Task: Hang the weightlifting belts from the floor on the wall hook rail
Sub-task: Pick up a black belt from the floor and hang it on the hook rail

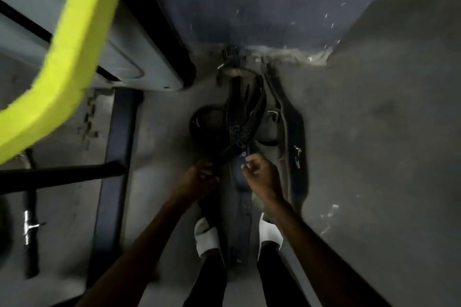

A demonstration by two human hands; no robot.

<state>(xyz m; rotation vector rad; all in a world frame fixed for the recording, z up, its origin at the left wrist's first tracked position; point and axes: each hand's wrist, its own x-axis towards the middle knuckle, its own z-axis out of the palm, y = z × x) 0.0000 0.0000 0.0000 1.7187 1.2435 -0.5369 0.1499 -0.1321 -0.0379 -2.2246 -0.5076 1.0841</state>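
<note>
Several dark weightlifting belts lie in a tangled pile on the grey floor at the foot of a dark blue wall. My left hand is closed around the near end of a black belt that slants up out of the pile. My right hand hovers just right of it, fingers loosely curled over a blue belt, and whether it grips is unclear. A long dark belt lies along the pile's right side. The hook rail is out of view.
A yellow padded bar curves across the upper left over grey machine parts. A dark blue floor beam and a black bar lie to the left. My white shoes stand beside the belts. Bare floor extends right.
</note>
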